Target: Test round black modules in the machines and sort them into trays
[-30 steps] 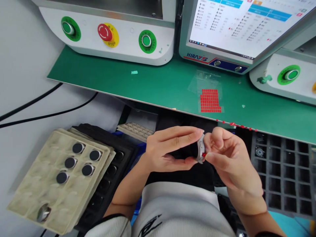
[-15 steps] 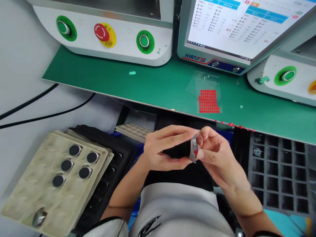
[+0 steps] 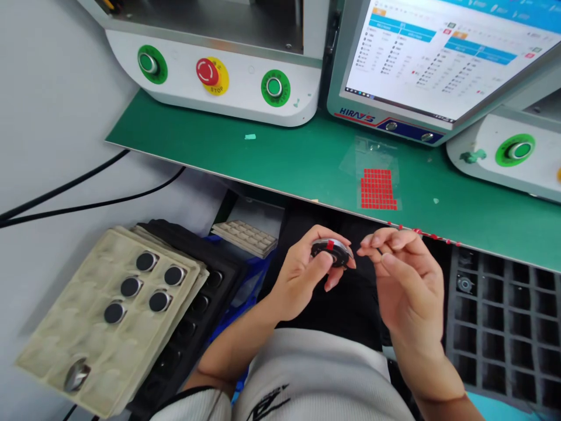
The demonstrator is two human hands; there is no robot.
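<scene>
A round black watch case [image 3: 342, 258] with a silver rim is in my left hand [image 3: 302, 275], my thumb lying across its face. On that face sits a small red sticker [image 3: 330, 245]. My right hand [image 3: 407, 275] is just to the right, apart from the case. Its fingers are loosely bent and the thumb stands off from the fingertips; nothing shows between them. Ahead on the green bench lies a sheet of red square stickers [image 3: 377, 189] on clear film.
A beige tray [image 3: 65, 327] at left bears several round dark-faced watch cases, above a black tray [image 3: 151, 374]. A black compartment tray [image 3: 495, 327] is at right. Small red stickers [image 3: 433, 237] line the edge of the green bench [image 3: 307, 164]. Machine buttons [image 3: 274, 88] and a monitor [image 3: 407, 70] stand behind.
My right hand has come off the watch case and moved to the right. My left hand has tilted the case, so its face and the red sticker now show. The camera view has shifted slightly.
</scene>
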